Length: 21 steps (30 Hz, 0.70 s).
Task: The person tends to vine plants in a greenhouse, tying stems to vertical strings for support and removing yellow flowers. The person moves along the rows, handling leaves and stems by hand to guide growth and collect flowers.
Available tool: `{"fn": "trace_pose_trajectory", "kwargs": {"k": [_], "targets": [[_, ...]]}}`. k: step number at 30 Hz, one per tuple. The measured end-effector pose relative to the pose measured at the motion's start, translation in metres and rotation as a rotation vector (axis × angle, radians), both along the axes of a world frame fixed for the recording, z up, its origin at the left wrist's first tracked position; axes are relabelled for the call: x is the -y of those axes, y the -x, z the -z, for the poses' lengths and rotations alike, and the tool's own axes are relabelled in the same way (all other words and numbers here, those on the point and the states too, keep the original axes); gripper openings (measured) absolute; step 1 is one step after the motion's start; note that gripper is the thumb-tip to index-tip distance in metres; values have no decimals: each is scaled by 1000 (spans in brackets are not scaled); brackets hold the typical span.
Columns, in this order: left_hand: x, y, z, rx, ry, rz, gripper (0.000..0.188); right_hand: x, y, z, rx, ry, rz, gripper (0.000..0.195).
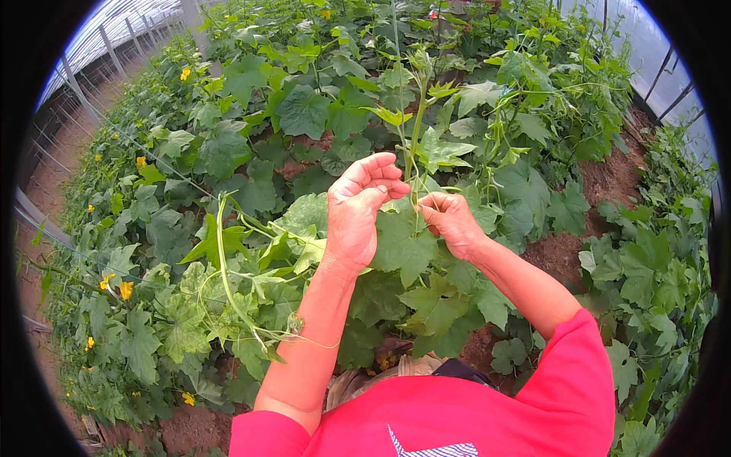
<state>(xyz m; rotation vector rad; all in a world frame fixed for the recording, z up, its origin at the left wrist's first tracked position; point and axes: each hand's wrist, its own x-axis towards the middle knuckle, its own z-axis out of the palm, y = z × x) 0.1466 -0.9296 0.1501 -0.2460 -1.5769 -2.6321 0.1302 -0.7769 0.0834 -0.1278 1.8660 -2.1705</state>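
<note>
An upright green vine stem (417,128) with a leafy tip rises in front of me, beside a thin vertical string (397,63). My left hand (365,197) is at the stem's left side, palm up and fingers loosely curled. Thumb and fingers come close together there; whether they pinch a strand is hard to see. Just right of the stem, my right hand (451,220) has its thumb and forefinger closed on a thin strand (424,188), either tendril or twine. A broad lobed leaf (405,245) spreads below both hands.
A bent pale-green shoot (224,268) with curling tendrils reaches my left forearm. Dense vines with yellow flowers (126,289) grow all around. A slanting line (154,157) crosses the left side. Bare soil (611,177) shows at right, near the plastic-film greenhouse wall (657,40).
</note>
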Motion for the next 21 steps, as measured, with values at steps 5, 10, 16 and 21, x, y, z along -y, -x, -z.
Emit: {"fn": "trace_pose_trajectory", "kwargs": {"k": [5, 10, 16, 21], "targets": [[20, 14, 16, 69, 287, -314, 20, 14, 6, 3, 21, -39, -80, 10], [22, 14, 21, 72, 307, -250, 26, 25, 15, 5, 25, -163, -151, 9], [34, 10, 16, 41, 383, -230, 22, 30, 17, 2, -145, -243, -223, 7], [38, -5, 22, 49, 279, -360, 21, 34, 10, -1, -147, -222, -235, 9]]}}
